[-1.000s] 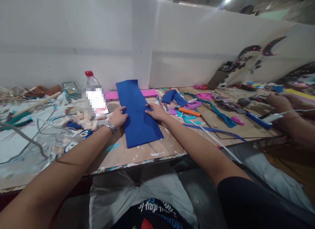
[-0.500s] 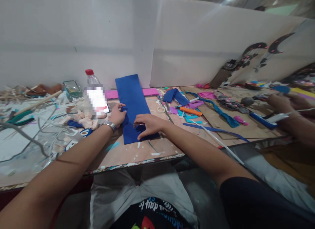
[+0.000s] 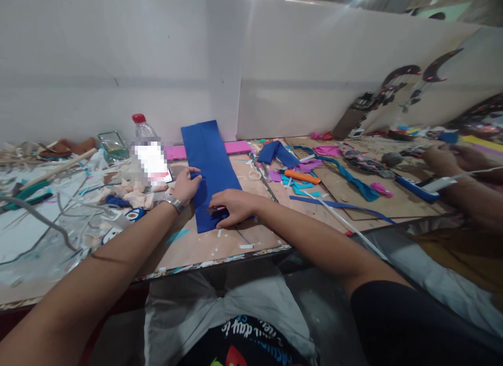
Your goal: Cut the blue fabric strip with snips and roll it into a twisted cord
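A long, flat blue sheet (image 3: 212, 156), which looks like cloth or felt, lies lengthwise on the table in front of me. My left hand (image 3: 186, 187), with a metal watch at the wrist, rests on its left edge with fingers stretched out. Over the lower right part arches my right hand (image 3: 236, 206), its fingers bent and the thumb apart from them. A dark patch shows beneath those fingers; I cannot tell whether it is shadow or a small object.
Left of the sheet stand a bottle with a red cap (image 3: 139, 118) and a lit phone (image 3: 151, 160). Fabric scraps and green-handled pliers (image 3: 33, 193) lie farther left. On the right are an orange cutter (image 3: 302, 176), a tape ring (image 3: 255, 175) and a co-worker's hands (image 3: 448, 159).
My right hand has shifted slightly left and down over the blue sheet. My left hand stays at its left edge. The whole view has moved a little.
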